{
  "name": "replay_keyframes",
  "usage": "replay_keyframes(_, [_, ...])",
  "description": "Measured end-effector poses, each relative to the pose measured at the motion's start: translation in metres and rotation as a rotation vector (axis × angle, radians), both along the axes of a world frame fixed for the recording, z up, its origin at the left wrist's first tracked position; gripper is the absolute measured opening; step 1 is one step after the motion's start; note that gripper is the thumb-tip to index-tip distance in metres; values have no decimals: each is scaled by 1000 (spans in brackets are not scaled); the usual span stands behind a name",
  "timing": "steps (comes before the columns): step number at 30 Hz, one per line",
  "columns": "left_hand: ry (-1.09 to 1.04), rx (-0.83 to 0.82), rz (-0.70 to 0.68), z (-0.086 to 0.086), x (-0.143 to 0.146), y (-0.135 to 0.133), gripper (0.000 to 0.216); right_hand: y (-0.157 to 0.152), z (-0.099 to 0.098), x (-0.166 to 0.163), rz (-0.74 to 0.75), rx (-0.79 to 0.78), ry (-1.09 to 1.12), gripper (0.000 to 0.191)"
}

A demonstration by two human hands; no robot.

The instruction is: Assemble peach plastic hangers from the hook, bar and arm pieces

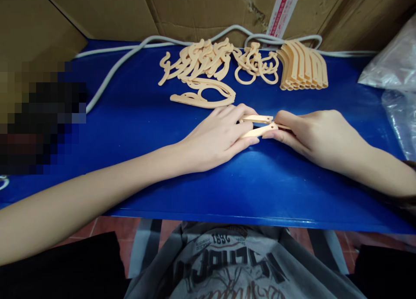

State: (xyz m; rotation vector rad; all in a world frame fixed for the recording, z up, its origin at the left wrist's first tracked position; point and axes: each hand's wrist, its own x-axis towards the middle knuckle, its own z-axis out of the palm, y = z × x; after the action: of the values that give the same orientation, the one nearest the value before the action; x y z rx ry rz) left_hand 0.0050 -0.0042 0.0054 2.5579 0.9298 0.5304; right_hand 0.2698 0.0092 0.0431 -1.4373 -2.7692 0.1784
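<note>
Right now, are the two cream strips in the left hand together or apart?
Partly apart: a gap shows between the upper strip and the lower strip. The left hand hides their other ends, so I cannot tell there.

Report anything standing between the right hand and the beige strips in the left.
Nothing visible does: the right hand pinches a thin beige piece right by the ends of the beige strips in the left hand.

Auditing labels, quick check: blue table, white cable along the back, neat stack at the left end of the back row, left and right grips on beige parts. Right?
One error: the stack is at the right end of the back row, per the head view. Rest stands: blue table, white cable along the back, left grip and right grip on beige parts.
</note>
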Motion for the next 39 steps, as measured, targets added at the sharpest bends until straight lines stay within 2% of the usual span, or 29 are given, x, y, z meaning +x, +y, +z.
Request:
replay_keyframes(6, [-4,29,-8,-2,0,1,42,0,-3,2,3,33,-37,107])
replay_keyframes(15, [23,18,-14,0,-1,0,47,0,-5,4,59,105,-29,103])
replay_keyframes(25, [47,11,-17,1,-2,1,50,-2,-3,0,28,79,-37,109])
replay_keyframes(39, [51,11,-21,1,-3,2,48,1,-8,2,69,87,-39,102])
